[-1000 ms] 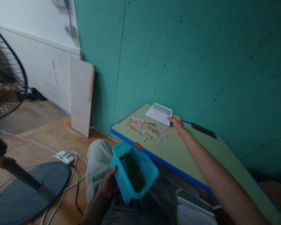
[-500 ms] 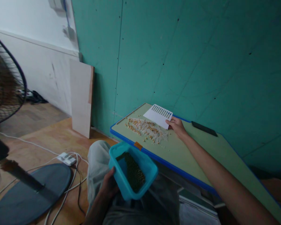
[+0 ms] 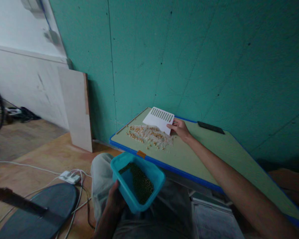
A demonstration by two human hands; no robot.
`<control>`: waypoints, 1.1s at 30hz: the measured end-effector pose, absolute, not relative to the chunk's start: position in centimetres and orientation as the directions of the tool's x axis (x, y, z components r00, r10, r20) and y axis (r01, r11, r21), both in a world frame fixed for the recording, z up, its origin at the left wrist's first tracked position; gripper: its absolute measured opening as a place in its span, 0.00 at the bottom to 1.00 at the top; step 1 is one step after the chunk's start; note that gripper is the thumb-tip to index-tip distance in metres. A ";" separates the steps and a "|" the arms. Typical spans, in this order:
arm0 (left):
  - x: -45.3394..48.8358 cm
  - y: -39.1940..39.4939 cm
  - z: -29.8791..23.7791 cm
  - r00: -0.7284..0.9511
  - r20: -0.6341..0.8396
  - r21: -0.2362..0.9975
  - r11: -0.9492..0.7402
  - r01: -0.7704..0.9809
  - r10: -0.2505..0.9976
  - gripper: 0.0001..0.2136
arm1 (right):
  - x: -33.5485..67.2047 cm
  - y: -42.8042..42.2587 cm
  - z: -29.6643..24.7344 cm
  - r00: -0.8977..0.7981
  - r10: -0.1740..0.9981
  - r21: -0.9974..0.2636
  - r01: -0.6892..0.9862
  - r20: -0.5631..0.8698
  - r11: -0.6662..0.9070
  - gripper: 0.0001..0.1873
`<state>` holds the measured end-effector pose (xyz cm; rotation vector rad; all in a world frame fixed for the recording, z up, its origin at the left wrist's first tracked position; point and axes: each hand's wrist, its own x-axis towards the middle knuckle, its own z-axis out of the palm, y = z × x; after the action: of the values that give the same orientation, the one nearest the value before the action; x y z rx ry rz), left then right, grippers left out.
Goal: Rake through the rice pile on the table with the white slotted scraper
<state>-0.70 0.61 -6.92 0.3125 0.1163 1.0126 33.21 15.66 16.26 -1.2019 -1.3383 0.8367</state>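
Right hand (image 3: 180,130) pinches the right end of a white slotted scraper (image 3: 157,120), thumb on top; whatever its other fingers do underneath, I cannot make out from my feed. The scraper lies tilted near the far left corner of the table (image 3: 181,156), slots toward the far edge. Part of its lower edge is lost to me among the pale and yellow grains (image 3: 151,134) spread over the table's left end.

Off the near edge, below an orange clip (image 3: 141,154), the left hand (image 3: 116,197) grips a blue container (image 3: 153,174) by its left side. Most of those fingers are hidden beneath it, and the hand is in shadow. Dark green beans (image 3: 141,182) cover much of the container's floor; single ones blur together for me. At my left border, a fan (image 3: 2,109) is cut off to a sliver of its guard.

Against a second ago, the scraper has come toward the near edge and now meets the grains; then, a strip of bare tabletop parted them. My view has swung right, while the container remains in the left hand.
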 end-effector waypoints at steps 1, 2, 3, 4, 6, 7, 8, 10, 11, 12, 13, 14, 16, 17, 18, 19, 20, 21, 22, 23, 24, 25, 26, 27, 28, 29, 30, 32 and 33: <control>-0.7 0.7 -6.9 0.530 0.061 0.313 0.488 -0.815 0.846 0.10 | 33.0 15.6 16.3 0.106 0.956 -0.949 0.194 0.272 0.249 0.20; -0.7 0.7 -6.9 0.531 0.072 0.316 0.485 -0.815 0.844 0.10 | 32.8 15.5 16.4 0.100 0.953 -0.944 0.201 0.286 0.262 0.21; -0.8 0.7 -6.8 0.532 0.083 0.319 0.483 -0.815 0.843 0.11 | 32.6 15.5 16.4 0.094 0.950 -0.939 0.208 0.299 0.275 0.21; -0.8 0.7 -6.8 0.533 0.093 0.321 0.481 -0.816 0.841 0.11 | 32.4 15.5 16.5 0.089 0.946 -0.933 0.216 0.312 0.288 0.21; -0.8 0.7 -6.8 0.533 0.111 0.323 0.476 -0.818 0.839 0.12 | 32.1 15.4 16.6 0.078 0.938 -0.922 0.231 0.337 0.311 0.21; -0.9 0.7 -6.8 0.532 0.120 0.323 0.474 -0.820 0.839 0.12 | 31.9 15.4 16.6 0.074 0.934 -0.916 0.239 0.349 0.323 0.21; -0.9 0.7 -6.7 0.530 0.128 0.321 0.471 -0.822 0.838 0.12 | 31.8 15.4 16.7 0.069 0.930 -0.910 0.246 0.360 0.334 0.21; -1.0 0.6 -6.7 0.529 0.145 0.316 0.468 -0.825 0.836 0.12 | 31.4 15.3 16.8 0.056 0.923 -0.899 0.260 0.380 0.354 0.20; -1.0 0.6 -6.7 0.531 0.153 0.315 0.468 -0.826 0.834 0.12 | 31.1 15.2 16.9 0.046 0.921 -0.893 0.265 0.388 0.363 0.20; -1.1 0.6 -6.7 0.534 0.160 0.316 0.469 -0.825 0.831 0.12 | 30.8 15.0 17.0 0.034 0.918 -0.888 0.269 0.395 0.372 0.20; -1.1 0.6 -6.7 0.538 0.167 0.317 0.471 -0.823 0.826 0.12 | 30.5 14.8 17.1 0.022 0.915 -0.883 0.274 0.402 0.381 0.20; -1.1 0.7 -6.7 0.542 0.175 0.319 0.473 -0.821 0.822 0.12 | 30.2 14.7 17.1 0.010 0.913 -0.879 0.277 0.407 0.388 0.20; -1.0 0.7 -6.6 0.549 0.192 0.323 0.476 -0.818 0.813 0.13 | 29.6 14.3 17.3 -0.012 0.907 -0.865 0.295 0.421 0.405 0.19; -1.0 0.8 -6.6 0.552 0.204 0.324 0.477 -0.817 0.808 0.13 | 29.3 14.1 17.3 -0.021 0.902 -0.855 0.309 0.431 0.416 0.19; -0.9 0.8 -6.6 0.555 0.216 0.324 0.477 -0.817 0.804 0.13 | 29.1 13.9 17.4 -0.029 0.896 -0.843 0.326 0.443 0.428 0.18; -0.9 0.8 -6.5 0.556 0.226 0.324 0.477 -0.817 0.800 0.13 | 29.0 13.7 17.5 -0.035 0.888 -0.830 0.343 0.458 0.441 0.17; -0.8 0.8 -6.5 0.558 0.236 0.324 0.477 -0.817 0.796 0.14 | 28.9 13.6 17.6 -0.039 0.881 -0.817 0.357 0.472 0.453 0.16; -0.8 0.8 -6.5 0.559 0.246 0.324 0.477 -0.817 0.792 0.15 | 28.8 13.4 17.6 -0.041 0.874 -0.807 0.364 0.484 0.464 0.16; -0.7 0.8 -6.4 0.561 0.256 0.323 0.477 -0.818 0.788 0.15 | 28.7 13.3 17.7 -0.042 0.870 -0.803 0.365 0.492 0.471 0.16; -0.7 0.8 -6.4 0.561 0.264 0.321 0.477 -0.818 0.785 0.15 | 28.7 13.2 17.8 -0.042 0.867 -0.801 0.362 0.497 0.477 0.15; -0.7 0.8 -6.4 0.561 0.272 0.318 0.477 -0.820 0.782 0.16 | 28.6 13.2 17.8 -0.044 0.865 -0.800 0.359 0.500 0.481 0.15; -0.6 0.8 -6.3 0.560 0.280 0.315 0.476 -0.821 0.780 0.16 | 28.6 13.1 17.8 -0.047 0.864 -0.799 0.357 0.502 0.484 0.15; -0.6 0.8 -6.3 0.557 0.285 0.312 0.475 -0.823 0.780 0.16 | 28.5 13.0 17.9 -0.051 0.863 -0.797 0.357 0.503 0.487 0.16; -0.6 0.8 -6.2 0.555 0.289 0.309 0.473 -0.825 0.780 0.15 | 28.4 12.9 17.9 -0.057 0.861 -0.794 0.359 0.505 0.490 0.16; -0.5 0.7 -6.2 0.552 0.291 0.306 0.471 -0.828 0.781 0.15 | 28.3 12.8 17.9 -0.064 0.859 -0.791 0.360 0.507 0.494 0.16; -0.5 0.7 -6.1 0.549 0.293 0.303 0.469 -0.830 0.782 0.15 | 28.1 12.7 17.9 -0.073 0.858 -0.789 0.359 0.509 0.498 0.16; -0.4 0.7 -6.0 0.547 0.295 0.301 0.467 -0.831 0.784 0.14 | 28.0 12.7 17.9 -0.081 0.857 -0.788 0.357 0.509 0.502 0.16; -0.3 0.7 -5.9 0.543 0.296 0.297 0.464 -0.834 0.786 0.14 | 27.8 12.5 17.9 -0.103 0.855 -0.786 0.350 0.509 0.510 0.16; -0.3 0.7 -5.8 0.541 0.296 0.295 0.463 -0.836 0.787 0.14 | 27.7 12.4 17.9 -0.116 0.855 -0.785 0.350 0.506 0.512 0.17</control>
<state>-0.29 0.68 -5.82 0.4327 -0.1235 1.0003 27.73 12.35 17.93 -1.0289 -1.6976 0.5972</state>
